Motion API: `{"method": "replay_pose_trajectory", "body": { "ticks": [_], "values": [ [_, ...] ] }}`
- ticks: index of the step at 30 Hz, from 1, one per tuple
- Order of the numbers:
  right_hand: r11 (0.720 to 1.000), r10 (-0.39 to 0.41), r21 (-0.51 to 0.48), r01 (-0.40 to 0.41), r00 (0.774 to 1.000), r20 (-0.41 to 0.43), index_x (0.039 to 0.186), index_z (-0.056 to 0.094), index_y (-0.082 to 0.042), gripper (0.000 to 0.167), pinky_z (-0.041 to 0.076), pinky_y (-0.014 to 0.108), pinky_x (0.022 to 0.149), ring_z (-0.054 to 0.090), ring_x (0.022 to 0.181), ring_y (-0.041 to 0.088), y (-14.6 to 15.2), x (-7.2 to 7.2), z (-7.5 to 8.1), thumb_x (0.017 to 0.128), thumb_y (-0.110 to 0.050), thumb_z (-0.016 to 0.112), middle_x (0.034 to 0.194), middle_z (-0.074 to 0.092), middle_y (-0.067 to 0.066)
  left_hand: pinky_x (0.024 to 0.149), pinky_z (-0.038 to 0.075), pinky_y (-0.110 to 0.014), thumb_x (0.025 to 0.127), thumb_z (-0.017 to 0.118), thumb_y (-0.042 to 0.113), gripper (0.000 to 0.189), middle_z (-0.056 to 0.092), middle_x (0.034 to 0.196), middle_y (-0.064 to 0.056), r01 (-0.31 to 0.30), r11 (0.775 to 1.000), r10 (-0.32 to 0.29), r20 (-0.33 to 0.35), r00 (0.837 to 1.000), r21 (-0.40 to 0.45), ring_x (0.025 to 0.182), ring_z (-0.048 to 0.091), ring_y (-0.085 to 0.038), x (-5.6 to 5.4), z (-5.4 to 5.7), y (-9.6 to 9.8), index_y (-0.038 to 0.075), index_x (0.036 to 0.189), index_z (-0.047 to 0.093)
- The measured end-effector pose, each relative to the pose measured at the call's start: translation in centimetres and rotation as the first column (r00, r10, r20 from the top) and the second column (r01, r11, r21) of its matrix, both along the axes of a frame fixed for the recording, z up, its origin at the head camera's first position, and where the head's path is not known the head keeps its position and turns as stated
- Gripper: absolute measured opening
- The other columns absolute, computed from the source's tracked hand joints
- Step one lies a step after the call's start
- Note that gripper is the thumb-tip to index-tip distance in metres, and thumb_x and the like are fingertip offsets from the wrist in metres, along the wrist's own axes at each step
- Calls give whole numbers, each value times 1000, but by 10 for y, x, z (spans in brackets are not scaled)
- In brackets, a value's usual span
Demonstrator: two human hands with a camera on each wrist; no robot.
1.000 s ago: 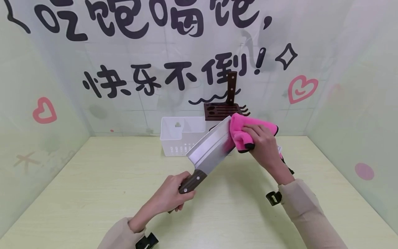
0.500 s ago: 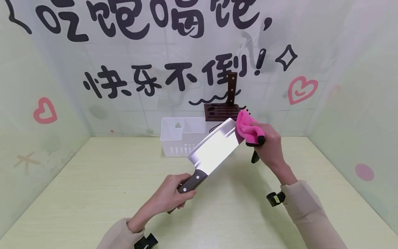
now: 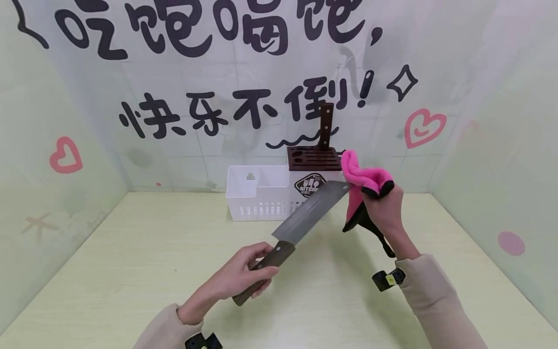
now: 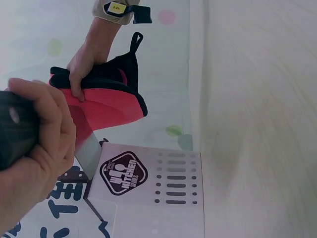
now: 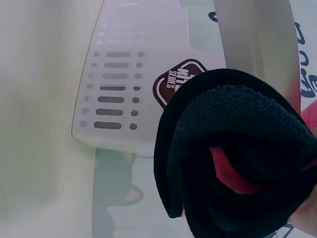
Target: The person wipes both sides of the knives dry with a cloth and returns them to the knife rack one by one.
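Head view: left hand (image 3: 240,274) clamps round the handle of the cleaver (image 3: 310,211), blade toward 2 o'clock; right hand (image 3: 385,208) grips pink cloth (image 3: 368,177) at blade tip. Left wrist: white rack (image 4: 148,213) sits at the cloth's 5 o'clock. Right wrist: rack at its 10 o'clock.

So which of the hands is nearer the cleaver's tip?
The right hand: it holds the pink cloth by the tip, while the left hand grips the handle, opposite end.
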State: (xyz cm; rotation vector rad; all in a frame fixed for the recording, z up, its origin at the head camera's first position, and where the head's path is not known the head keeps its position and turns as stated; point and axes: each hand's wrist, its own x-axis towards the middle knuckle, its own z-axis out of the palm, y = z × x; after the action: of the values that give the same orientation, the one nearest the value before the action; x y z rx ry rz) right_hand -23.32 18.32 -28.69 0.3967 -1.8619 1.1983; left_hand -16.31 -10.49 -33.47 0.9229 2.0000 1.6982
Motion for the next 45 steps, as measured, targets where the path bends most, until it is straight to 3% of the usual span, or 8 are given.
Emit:
{"method": "replay_pose_trajectory", "body": {
  "ticks": [3,10,19,25,30,33,40,45],
  "values": [
    [999,-19,-39,18,999,-38,85,56,15,17,38,8,61,47,66,-13,-7,9,9,68,18,54,73,51,-28,41,43,-20,91,49,12,27,50,64,-7,18,997,-23,63,998,78,46,48,-7,0,0,0,-13,101,44],
    [999,-51,-13,50,996,-71,84,59,11,14,41,8,64,52,68,-9,-7,6,3,70,13,57,74,62,22,52,42,-17,95,41,14,34,48,77,-4,56,966,-113,216,970,253,60,47,-7,-3,-2,-1,-17,111,41],
    [972,6,230,55,966,-258,90,66,0,29,43,16,83,60,86,27,-9,-8,-14,63,11,72,92,65,14,45,37,-13,96,33,19,36,49,82,1,142,913,-288,359,888,383,56,44,-2,-5,-1,1,-8,119,37],
    [942,4,322,92,959,-283,98,65,0,39,46,32,87,56,95,30,-13,-7,-15,61,8,75,98,63,15,50,39,-13,97,25,15,34,47,85,1,215,852,-417,371,830,477,60,43,-3,-6,-3,1,-6,123,33],
    [931,15,351,98,953,-304,98,65,0,39,44,35,90,55,97,31,-15,-7,-13,61,9,75,99,62,15,46,35,-9,97,22,17,34,43,80,3,178,839,-433,433,791,514,55,39,0,-6,-2,2,-5,123,28],
    [924,17,368,105,949,-313,97,65,0,38,44,37,90,56,96,32,-16,-7,-11,61,10,74,98,63,15,44,34,-8,97,21,18,35,41,78,4,151,846,-414,453,789,511,52,37,1,-7,-2,2,-5,123,27],
    [900,25,415,132,936,-352,97,65,-1,35,47,45,81,56,92,32,-18,-6,-8,64,8,72,98,63,14,43,33,-8,96,31,11,36,45,79,4,167,858,-359,334,871,486,53,38,2,-7,-5,3,-13,122,31],
    [887,27,439,143,933,-360,98,65,-1,38,47,47,80,56,94,32,-19,-6,-9,62,9,73,100,62,14,44,35,-8,97,33,13,36,50,87,0,181,858,-364,321,874,481,53,40,1,-8,-6,3,-10,124,32]
  ]
}}
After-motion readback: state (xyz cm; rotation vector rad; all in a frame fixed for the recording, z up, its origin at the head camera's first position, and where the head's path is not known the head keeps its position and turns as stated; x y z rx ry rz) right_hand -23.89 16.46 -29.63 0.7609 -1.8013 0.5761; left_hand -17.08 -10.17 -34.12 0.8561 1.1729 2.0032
